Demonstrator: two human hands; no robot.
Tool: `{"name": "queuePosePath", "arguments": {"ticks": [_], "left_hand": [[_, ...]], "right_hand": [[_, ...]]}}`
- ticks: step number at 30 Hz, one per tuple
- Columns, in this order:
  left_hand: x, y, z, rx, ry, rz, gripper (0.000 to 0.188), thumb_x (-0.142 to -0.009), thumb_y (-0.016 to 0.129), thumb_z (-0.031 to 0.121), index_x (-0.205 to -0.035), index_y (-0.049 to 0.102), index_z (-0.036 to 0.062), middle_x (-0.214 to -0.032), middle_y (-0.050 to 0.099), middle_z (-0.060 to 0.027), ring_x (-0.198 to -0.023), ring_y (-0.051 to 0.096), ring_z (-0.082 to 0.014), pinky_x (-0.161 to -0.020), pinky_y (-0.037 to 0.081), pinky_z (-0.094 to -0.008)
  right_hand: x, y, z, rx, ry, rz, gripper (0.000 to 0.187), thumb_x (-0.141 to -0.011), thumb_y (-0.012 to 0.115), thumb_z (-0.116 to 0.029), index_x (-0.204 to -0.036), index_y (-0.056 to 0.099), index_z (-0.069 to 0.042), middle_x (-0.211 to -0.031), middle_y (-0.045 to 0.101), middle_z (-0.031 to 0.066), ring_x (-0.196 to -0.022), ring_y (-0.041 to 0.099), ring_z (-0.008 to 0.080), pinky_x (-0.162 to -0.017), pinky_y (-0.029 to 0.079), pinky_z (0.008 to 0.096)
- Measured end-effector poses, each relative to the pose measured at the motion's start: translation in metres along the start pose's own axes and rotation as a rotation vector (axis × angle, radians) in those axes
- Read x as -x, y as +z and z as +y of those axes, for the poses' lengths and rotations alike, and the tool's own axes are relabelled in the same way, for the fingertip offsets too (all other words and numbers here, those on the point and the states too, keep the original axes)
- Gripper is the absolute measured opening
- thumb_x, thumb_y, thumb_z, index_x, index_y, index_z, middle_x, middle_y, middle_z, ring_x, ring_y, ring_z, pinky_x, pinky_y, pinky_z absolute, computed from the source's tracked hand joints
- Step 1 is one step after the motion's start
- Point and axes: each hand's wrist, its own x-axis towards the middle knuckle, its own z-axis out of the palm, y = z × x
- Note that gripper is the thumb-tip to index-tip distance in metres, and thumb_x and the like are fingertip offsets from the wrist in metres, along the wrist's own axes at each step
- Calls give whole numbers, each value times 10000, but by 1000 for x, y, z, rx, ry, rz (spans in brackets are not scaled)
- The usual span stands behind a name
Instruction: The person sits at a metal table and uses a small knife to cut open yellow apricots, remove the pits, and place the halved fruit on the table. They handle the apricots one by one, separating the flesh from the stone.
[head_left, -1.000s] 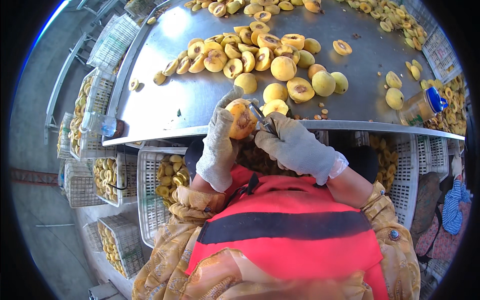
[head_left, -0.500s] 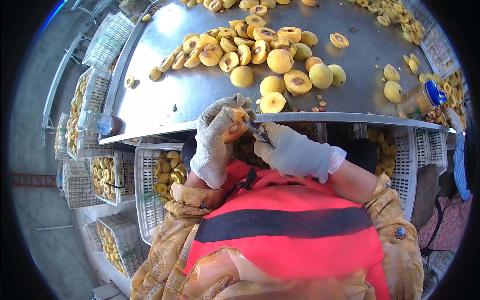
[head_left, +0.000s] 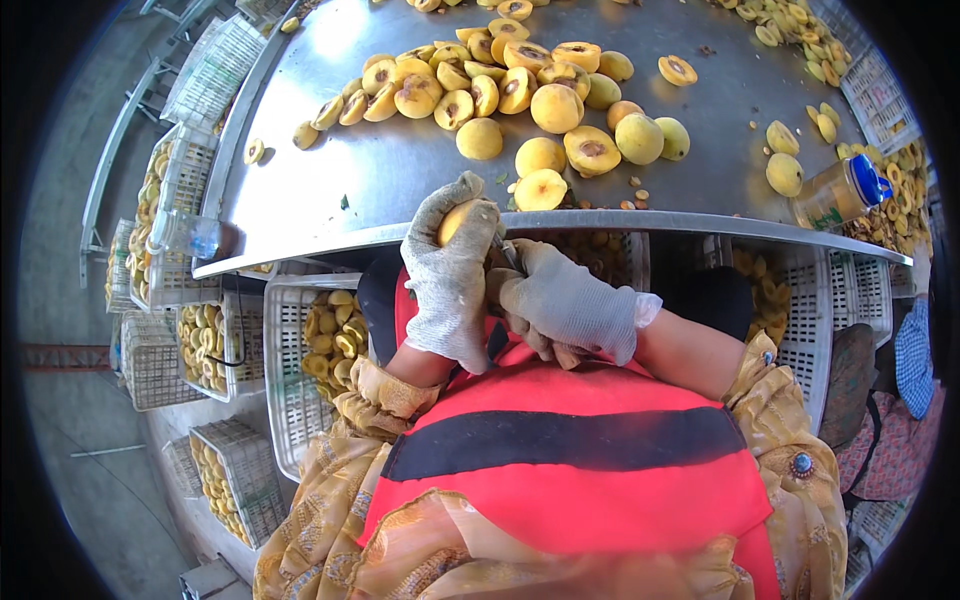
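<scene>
My gloved left hand (head_left: 440, 275) is closed round a yellow peach (head_left: 455, 224), part of which shows between the thumb and fingers. Close beside it, my gloved right hand (head_left: 575, 300) grips a small metal tool (head_left: 511, 254). The tool's tip is hidden against the left hand and the fruit, so its exact kind does not show. Both hands are in front of the steel table's (head_left: 380, 205) near edge, above my red apron (head_left: 570, 520). Just beyond them on the table lie a cut peach half (head_left: 540, 190) and a pile of halved and whole peaches (head_left: 415, 95).
White crates of peach halves stand left of my lap (head_left: 290, 385) and on the floor (head_left: 240, 490). A clear jar with a blue lid (head_left: 835, 198) lies at the table's right edge. Pits (head_left: 641, 194) are scattered nearby. Another person's blue checked sleeve (head_left: 913, 355) shows at far right.
My left hand has turned, and the peach's reddish cut face is now out of sight, with smooth yellow showing instead. The right hand has moved left, closer against it.
</scene>
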Motion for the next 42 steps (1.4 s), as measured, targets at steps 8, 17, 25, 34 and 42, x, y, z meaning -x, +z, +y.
{"name": "queuePosePath", "arguments": {"ticks": [8, 17, 25, 34, 42], "left_hand": [[-20, -15, 17, -350, -140, -405, 246, -809, 698, 69, -1036, 660, -17, -992, 659, -80, -884, 622, -141, -806, 510, -272], [-24, -2, 16, -354, -408, -463, 216, -867, 673, 178, -981, 678, -6, -746, 616, -6, -609, 520, -59, -553, 419, -194], [-19, 16, 14, -530, -242, -355, 225, -877, 682, 198, -981, 684, -2, -746, 617, 1, -636, 518, -50, -557, 412, -186], [-21, 15, 11, -795, 31, -354, 201, -870, 676, 159, -986, 691, -5, -882, 681, -60, -813, 623, -106, -738, 515, -252], [-25, 23, 20, -606, -134, -466, 209, -881, 663, 176, -945, 684, -22, -892, 687, -96, -814, 647, -156, -747, 520, -271]], "right_hand": [[-7, -16, 13, 180, -12, -71, 212, -923, 471, -195, -969, 495, 10, -616, 522, 92, -373, 494, 178, -288, 406, 322], [-8, -14, 24, 54, 25, -55, 229, -904, 487, -206, -823, 502, 8, -616, 518, 90, -369, 486, 170, -277, 388, 321], [1, -13, 10, 1, 95, 43, 183, -887, 513, -168, -925, 498, 10, -647, 525, 104, -377, 486, 167, -279, 363, 316], [1, -17, 10, -18, 113, -55, 210, -896, 511, -176, -990, 514, 12, -661, 548, 118, -391, 515, 199, -288, 395, 335], [-8, -9, 22, 429, -103, 158, 231, -918, 471, -201, -1031, 506, -3, -619, 527, 66, -380, 498, 154, -298, 406, 289]]}}
